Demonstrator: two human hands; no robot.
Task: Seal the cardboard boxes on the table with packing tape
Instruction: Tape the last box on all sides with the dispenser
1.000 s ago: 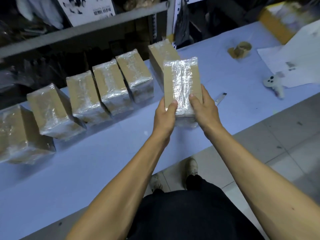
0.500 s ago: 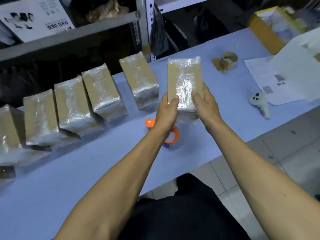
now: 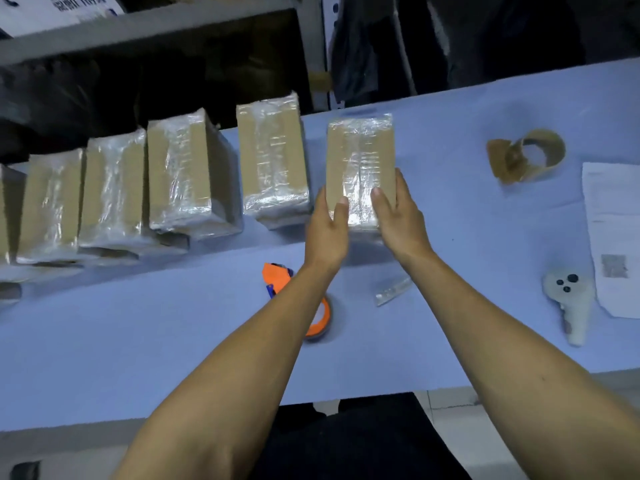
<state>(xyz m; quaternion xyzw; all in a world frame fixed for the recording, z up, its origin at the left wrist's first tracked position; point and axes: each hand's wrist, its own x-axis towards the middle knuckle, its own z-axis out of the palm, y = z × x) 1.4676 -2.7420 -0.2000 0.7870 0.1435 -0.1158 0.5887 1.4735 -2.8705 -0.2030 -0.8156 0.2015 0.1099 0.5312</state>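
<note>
A tape-wrapped cardboard box (image 3: 360, 154) sits at the right end of a row of similar wrapped boxes (image 3: 272, 157) along the back of the blue table (image 3: 138, 334). My left hand (image 3: 327, 225) grips its near left corner with the thumb on top. My right hand (image 3: 398, 213) grips its near right corner the same way. An orange tape dispenser (image 3: 277, 277) with its roll lies on the table under my left forearm, partly hidden by it.
A nearly used-up brown tape core (image 3: 530, 155) lies at the back right. A white handheld controller (image 3: 568, 303) and printed paper (image 3: 613, 230) lie at the right. A short clear tape strip (image 3: 393, 291) lies between my forearms. Dark shelving stands behind the table.
Both hands have carried the box forward and down to the right end of the row. The view has shifted, so the tape dispenser and table front now show.
</note>
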